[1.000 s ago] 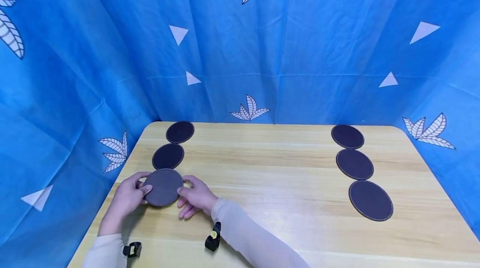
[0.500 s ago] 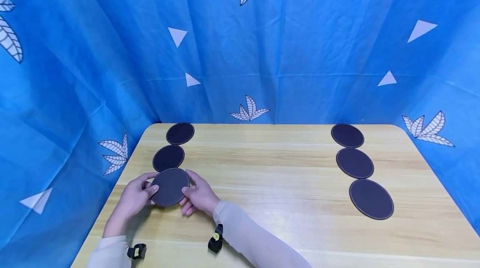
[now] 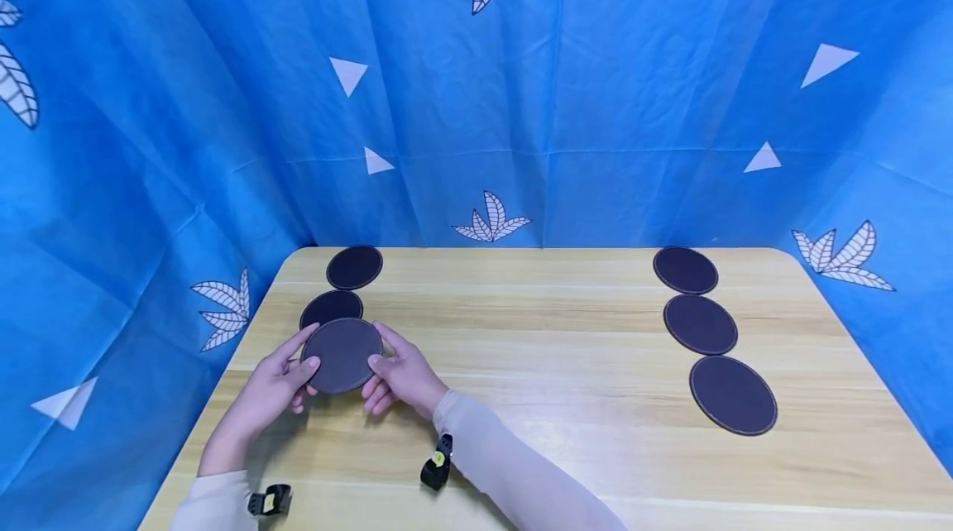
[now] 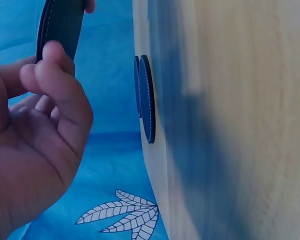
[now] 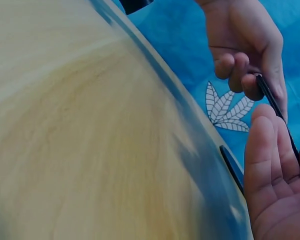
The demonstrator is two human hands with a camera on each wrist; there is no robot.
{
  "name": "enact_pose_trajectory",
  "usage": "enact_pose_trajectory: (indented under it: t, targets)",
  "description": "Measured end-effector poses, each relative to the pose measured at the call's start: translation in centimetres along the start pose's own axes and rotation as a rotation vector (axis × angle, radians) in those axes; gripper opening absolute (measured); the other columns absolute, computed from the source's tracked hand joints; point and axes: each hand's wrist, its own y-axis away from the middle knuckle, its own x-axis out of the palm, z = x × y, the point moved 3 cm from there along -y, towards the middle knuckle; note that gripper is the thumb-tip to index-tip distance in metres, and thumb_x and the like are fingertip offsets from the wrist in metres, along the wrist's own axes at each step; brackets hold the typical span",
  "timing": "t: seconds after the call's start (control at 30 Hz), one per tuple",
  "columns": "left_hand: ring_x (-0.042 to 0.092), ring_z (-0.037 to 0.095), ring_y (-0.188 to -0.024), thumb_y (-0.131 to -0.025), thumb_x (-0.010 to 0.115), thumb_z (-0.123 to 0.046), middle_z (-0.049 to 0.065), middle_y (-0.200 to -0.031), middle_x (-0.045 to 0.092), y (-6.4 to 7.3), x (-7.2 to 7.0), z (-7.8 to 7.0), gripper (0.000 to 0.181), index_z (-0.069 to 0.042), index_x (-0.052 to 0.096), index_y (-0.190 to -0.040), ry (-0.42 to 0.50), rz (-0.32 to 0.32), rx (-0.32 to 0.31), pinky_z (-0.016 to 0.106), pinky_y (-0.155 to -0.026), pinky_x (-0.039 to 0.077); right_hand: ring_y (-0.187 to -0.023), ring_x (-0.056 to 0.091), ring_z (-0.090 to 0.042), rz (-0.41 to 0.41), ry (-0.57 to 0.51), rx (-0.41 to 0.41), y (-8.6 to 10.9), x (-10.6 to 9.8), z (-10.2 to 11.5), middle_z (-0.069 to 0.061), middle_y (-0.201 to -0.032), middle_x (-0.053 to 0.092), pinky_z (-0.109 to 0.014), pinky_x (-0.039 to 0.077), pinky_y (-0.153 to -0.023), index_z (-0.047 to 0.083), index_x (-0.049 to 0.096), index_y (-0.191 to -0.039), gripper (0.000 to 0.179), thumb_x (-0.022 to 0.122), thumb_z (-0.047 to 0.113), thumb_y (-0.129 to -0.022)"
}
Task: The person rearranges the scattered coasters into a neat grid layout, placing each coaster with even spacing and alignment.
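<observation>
In the head view a round dark coaster (image 3: 342,356) with a stitched edge is held up above the table's left part. My left hand (image 3: 270,386) pinches its left edge, thumb on the face towards me. The opposite edge is pinched by my right hand (image 3: 408,378), whose lower fingers hang curled below. Both wrist views show the coaster (image 4: 65,27) off the table surface. Behind it lie two more coasters, the nearer one (image 3: 328,305) partly covered by the held coaster and the farther one (image 3: 354,267) in full view.
Along the right side of the wooden table (image 3: 521,399) lie a far coaster (image 3: 685,270), a middle coaster (image 3: 700,323) and a near coaster (image 3: 733,394) in a slanting row. A blue cloth (image 3: 476,101) with leaf prints hangs behind the table and at both sides.
Both hands have carried the coaster slightly to the right and then upward, so it now overlaps the coaster behind it. The view has shifted a little; the coasters on the table stay put.
</observation>
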Motion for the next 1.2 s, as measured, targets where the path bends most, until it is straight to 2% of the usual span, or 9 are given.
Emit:
enact_pose_trajectory:
  t: [0.1,0.2,0.33,0.43,0.63,0.77,0.93,1.2]
  targets:
    - [0.048,0.017,-0.049,-0.108,0.048,-0.01,0.018,-0.071,0.059,0.0,0.4,-0.2,0.061,-0.013,0.021,-0.162,0.021,0.046,0.007,0.033,-0.047,0.049,-0.047,0.063,-0.019,-0.005,0.002,-0.008,0.1,-0.4,0.2,-0.017,-0.066,0.064,-0.035,0.057,-0.046,0.019,0.024,-0.162,0.064,0.049,0.006,-0.106]
    - [0.047,0.016,-0.048,-0.108,0.048,-0.009,0.017,-0.069,0.06,-0.2,0.9,-0.6,0.063,-0.011,0.018,-0.163,0.04,0.077,0.044,0.032,-0.046,0.048,-0.047,0.062,-0.019,-0.004,0.014,-0.023,0.1,-1.0,0.3,-0.019,-0.066,0.063,-0.033,0.056,-0.045,0.02,0.024,-0.162,0.064,0.049,0.006,-0.106]
    - [0.047,0.015,-0.048,-0.107,0.048,-0.009,0.02,-0.069,0.061,-0.4,1.4,-0.9,0.065,-0.011,0.015,-0.163,0.066,0.118,0.096,0.032,-0.044,0.047,-0.046,0.061,-0.017,0.018,0.022,-0.05,0.3,-1.8,0.6,-0.015,-0.065,0.063,-0.03,0.055,-0.045,0.021,0.022,-0.163,0.064,0.048,0.008,-0.106]
    - [0.047,0.016,-0.047,-0.107,0.049,-0.008,0.022,-0.069,0.062,-0.5,1.7,-1.0,0.067,-0.013,0.014,-0.163,0.074,0.139,0.116,0.032,-0.043,0.047,-0.046,0.06,-0.016,0.035,0.034,-0.062,0.7,-2.2,0.9,-0.01,-0.063,0.062,-0.028,0.054,-0.045,0.02,0.021,-0.163,0.063,0.048,0.009,-0.107]
    - [0.045,0.015,-0.046,-0.106,0.05,-0.007,0.025,-0.068,0.062,-0.8,2.4,-1.3,0.068,-0.014,0.013,-0.164,0.076,0.167,0.132,0.031,-0.042,0.045,-0.045,0.059,-0.016,0.047,0.052,-0.071,1.1,-3.1,1.3,-0.01,-0.063,0.063,-0.027,0.053,-0.045,0.021,0.023,-0.163,0.063,0.049,0.008,-0.107]
    - [0.044,0.012,-0.045,-0.106,0.05,-0.006,0.026,-0.067,0.061,-1.2,2.9,-1.6,0.069,-0.011,0.012,-0.163,0.078,0.193,0.166,0.031,-0.04,0.044,-0.044,0.058,-0.015,0.04,0.065,-0.077,1.4,-3.8,1.7,-0.01,-0.062,0.062,-0.026,0.052,-0.044,0.019,0.023,-0.163,0.062,0.048,0.008,-0.107]
    - [0.042,0.01,-0.045,-0.105,0.049,-0.003,0.022,-0.065,0.062,-1.7,3.5,-1.7,0.07,-0.007,0.009,-0.163,0.101,0.223,0.206,0.036,-0.035,0.04,-0.044,0.057,-0.014,0.034,0.08,-0.072,1.7,-4.5,2.0,-0.009,-0.061,0.062,-0.025,0.051,-0.044,0.02,0.024,-0.163,0.061,0.048,0.008,-0.107]
    - [0.04,0.009,-0.042,-0.105,0.051,-0.004,0.016,-0.064,0.063,-2.3,4.4,-2.0,0.071,-0.008,0.01,-0.163,0.09,0.227,0.214,0.038,-0.033,0.037,-0.043,0.056,-0.015,0.006,0.134,-0.074,2.0,-5.7,2.3,-0.01,-0.061,0.061,-0.025,0.05,-0.044,0.023,0.027,-0.162,0.061,0.049,0.008,-0.107]
